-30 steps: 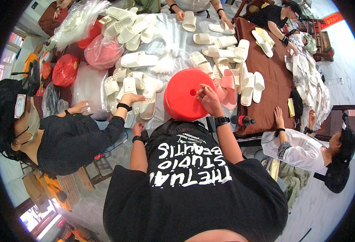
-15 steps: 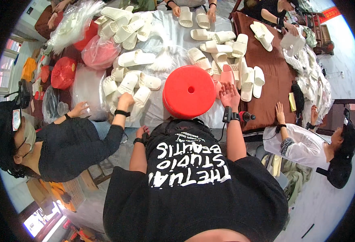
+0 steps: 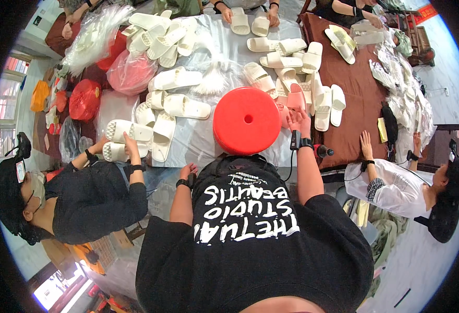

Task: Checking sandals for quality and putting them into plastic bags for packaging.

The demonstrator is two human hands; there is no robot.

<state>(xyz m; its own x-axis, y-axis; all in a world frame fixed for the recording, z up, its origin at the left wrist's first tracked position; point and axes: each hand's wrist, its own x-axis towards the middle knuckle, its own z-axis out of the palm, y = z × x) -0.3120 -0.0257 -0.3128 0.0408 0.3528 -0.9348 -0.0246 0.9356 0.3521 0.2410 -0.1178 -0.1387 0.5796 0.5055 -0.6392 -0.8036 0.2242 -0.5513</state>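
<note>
A round red plastic stool [image 3: 246,117] with a hole in its top stands at the table's near edge, right in front of me. To its right, my right hand [image 3: 298,123] is held palm up with loosely bent fingers, just below a pink slipper [image 3: 296,96]; I see nothing gripped in it. Whether the fingertips touch the slipper I cannot tell. My left hand [image 3: 189,171] is by the near edge, left of the stool, its fingers loosely spread and nothing in them. Cream slippers [image 3: 188,107] lie in a heap to the left, with more cream slippers [image 3: 322,108] to the right.
On the left, a co-worker holds a pair of cream slippers [image 3: 129,131]. Another person's hands rest on slippers [image 3: 240,22] across the table. A dark bottle [image 3: 323,151] lies by my right wrist. Wrapped red bundles [image 3: 85,100] and clear plastic bags [image 3: 116,107] fill the left side.
My right hand's fingers have curled in a little and shifted slightly. The co-worker on the left has lifted a pair of cream slippers from the heap and drawn them back.
</note>
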